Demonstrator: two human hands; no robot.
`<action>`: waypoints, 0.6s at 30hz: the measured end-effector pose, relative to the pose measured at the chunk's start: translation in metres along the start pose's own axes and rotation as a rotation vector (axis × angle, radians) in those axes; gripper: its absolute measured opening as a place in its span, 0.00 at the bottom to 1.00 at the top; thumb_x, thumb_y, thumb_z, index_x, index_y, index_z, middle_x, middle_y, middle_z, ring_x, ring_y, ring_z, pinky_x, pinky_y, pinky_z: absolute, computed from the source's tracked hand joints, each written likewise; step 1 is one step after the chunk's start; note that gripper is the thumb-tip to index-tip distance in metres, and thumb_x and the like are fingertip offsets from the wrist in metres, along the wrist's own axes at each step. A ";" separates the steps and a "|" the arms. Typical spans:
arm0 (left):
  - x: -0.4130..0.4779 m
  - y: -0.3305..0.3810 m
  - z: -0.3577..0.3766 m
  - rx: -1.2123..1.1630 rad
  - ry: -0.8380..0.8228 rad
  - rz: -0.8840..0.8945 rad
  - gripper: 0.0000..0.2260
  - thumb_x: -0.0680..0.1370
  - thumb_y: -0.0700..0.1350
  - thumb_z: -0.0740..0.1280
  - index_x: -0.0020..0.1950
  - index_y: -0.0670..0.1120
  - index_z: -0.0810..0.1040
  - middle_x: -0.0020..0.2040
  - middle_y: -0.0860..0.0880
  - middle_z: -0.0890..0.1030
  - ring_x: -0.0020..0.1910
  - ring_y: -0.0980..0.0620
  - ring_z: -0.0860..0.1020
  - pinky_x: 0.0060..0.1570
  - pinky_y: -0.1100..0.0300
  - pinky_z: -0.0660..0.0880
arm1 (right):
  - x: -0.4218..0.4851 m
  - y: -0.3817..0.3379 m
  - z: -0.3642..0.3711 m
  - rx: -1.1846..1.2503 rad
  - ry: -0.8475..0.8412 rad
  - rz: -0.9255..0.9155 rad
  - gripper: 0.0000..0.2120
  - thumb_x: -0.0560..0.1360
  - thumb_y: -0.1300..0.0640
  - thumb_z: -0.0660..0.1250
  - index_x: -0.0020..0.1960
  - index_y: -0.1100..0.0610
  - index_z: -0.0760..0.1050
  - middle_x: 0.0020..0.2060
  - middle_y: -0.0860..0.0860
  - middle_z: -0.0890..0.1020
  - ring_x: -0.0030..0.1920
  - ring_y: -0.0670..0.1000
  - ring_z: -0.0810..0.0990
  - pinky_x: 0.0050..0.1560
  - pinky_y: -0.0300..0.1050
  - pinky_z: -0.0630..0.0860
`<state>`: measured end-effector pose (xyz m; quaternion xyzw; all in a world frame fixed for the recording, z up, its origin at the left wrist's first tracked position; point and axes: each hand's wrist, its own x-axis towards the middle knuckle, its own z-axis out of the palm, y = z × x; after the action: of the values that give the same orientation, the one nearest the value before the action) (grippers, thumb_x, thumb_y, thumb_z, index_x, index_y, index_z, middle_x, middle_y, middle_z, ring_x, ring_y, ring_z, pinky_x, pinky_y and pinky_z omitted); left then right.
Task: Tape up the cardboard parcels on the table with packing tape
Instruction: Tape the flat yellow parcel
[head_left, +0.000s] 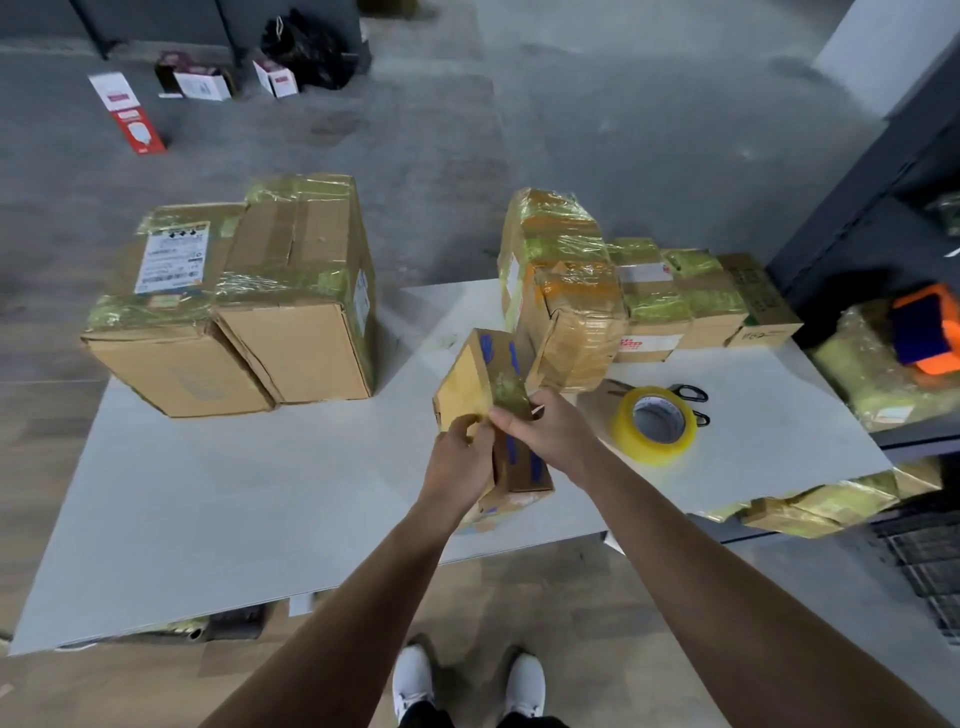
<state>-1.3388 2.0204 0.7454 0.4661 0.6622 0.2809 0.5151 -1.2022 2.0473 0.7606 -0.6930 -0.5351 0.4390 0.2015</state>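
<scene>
A small cardboard parcel (485, 379) with blue markings is held tilted above the white table (208, 493) near its middle. My left hand (460, 457) grips its near left side. My right hand (550, 428) grips its top edge, fingers curled over a strip of yellowish tape. A roll of clear yellowish packing tape (653, 423) lies on the table just right of my right hand. Two large taped cardboard parcels (244, 301) stand side by side at the table's far left.
A cluster of several taped parcels (597, 291) crowds the table's far right. Black-handled scissors (688, 395) lie behind the tape roll. A dark shelf (883, 218) on the right holds an orange-and-blue tape dispenser (927, 330). More wrapped parcels (810, 506) sit under the table's right edge.
</scene>
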 end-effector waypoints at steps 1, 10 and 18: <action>-0.002 0.001 -0.003 -0.046 -0.008 -0.033 0.20 0.82 0.54 0.56 0.71 0.47 0.69 0.61 0.46 0.79 0.55 0.48 0.78 0.55 0.53 0.77 | -0.001 -0.002 0.001 -0.021 0.013 -0.009 0.23 0.75 0.40 0.69 0.59 0.56 0.71 0.50 0.48 0.77 0.51 0.49 0.76 0.40 0.38 0.69; -0.009 -0.007 -0.030 -0.428 -0.145 -0.143 0.21 0.78 0.60 0.65 0.63 0.47 0.70 0.53 0.48 0.82 0.49 0.52 0.84 0.42 0.54 0.81 | -0.003 -0.020 0.016 0.060 -0.016 -0.064 0.11 0.80 0.51 0.63 0.53 0.59 0.76 0.44 0.56 0.81 0.46 0.56 0.82 0.47 0.56 0.82; 0.001 -0.032 -0.052 -0.526 -0.059 -0.166 0.13 0.82 0.39 0.59 0.62 0.52 0.75 0.52 0.47 0.84 0.48 0.48 0.83 0.44 0.56 0.79 | 0.005 0.003 0.027 -0.039 -0.120 0.058 0.14 0.80 0.50 0.64 0.60 0.59 0.75 0.51 0.53 0.79 0.49 0.52 0.79 0.51 0.48 0.77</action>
<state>-1.3983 2.0139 0.7339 0.2685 0.5872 0.3864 0.6587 -1.2227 2.0457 0.7419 -0.6845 -0.5343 0.4751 0.1425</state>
